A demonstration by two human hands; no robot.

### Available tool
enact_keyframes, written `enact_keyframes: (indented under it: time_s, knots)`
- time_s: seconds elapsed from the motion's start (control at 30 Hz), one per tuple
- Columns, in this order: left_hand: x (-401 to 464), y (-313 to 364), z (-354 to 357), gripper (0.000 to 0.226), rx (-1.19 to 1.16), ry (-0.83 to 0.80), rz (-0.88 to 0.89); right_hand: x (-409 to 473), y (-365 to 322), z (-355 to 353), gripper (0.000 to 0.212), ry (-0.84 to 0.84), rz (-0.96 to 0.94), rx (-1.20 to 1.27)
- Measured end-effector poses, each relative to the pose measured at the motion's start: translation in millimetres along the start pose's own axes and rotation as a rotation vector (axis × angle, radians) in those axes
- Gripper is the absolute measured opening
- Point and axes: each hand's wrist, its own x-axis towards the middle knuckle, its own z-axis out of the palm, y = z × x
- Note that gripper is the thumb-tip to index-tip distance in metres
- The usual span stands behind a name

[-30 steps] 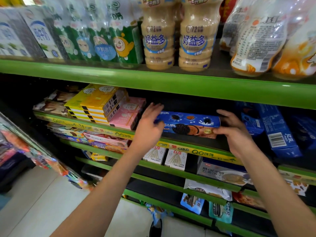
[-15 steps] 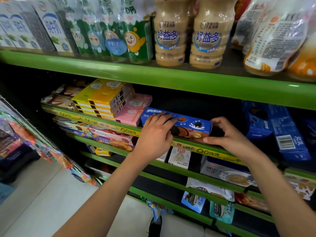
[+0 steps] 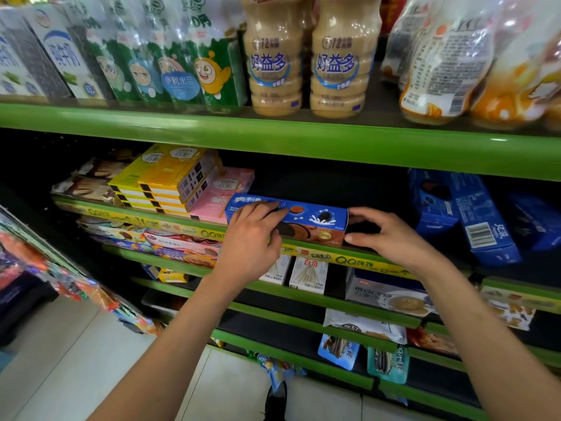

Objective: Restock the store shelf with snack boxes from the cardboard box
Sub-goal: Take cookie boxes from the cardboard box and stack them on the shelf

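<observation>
Snack box: a long blue cookie box (image 3: 306, 218) is laid flat at the front lip of the store shelf (image 3: 349, 259), between the two hands
Left hand (image 3: 252, 235): its fingers (image 3: 270, 208) are spread over the box's top and front face and pressed on it; a curl round the box cannot be made out
Right hand (image 3: 391, 235): the box's right end is pinched between thumb and fingertips
Handling: judged light and stiff, with thin card that may dent and a glossy, somewhat slippery print; best held by the two short ends
Beyond the left fingers: pink boxes (image 3: 221, 192), touching or just beside, then yellow boxes (image 3: 164, 177)
Beyond the right fingers: upright blue packs (image 3: 479, 220), well apart
</observation>
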Motion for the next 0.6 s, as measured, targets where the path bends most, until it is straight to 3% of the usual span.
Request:
enact_keyframes:
  time_s: [0.17, 0.3, 0.5, 0.6]
  knots:
    - [10, 7, -6, 0.039, -0.024, -0.040, -0.049, 0, 0, 0, 0.038, 0.047, 0.014, 0.011]
    - [27, 23, -10, 0.028, -0.071, -0.036, -0.022, -8, -7, 4, 0.026, 0.245, -0.043, -0.004]
    - [52, 63, -8, 0.032, -0.125, -0.087, 0.079, -55, -13, -6, 0.021, 0.661, -0.258, -0.411]
    - [60, 84, 3, 0.028, -0.118, -0.140, 0.140, -75, -4, -24, 0.024, 0.831, -0.226, -0.661]
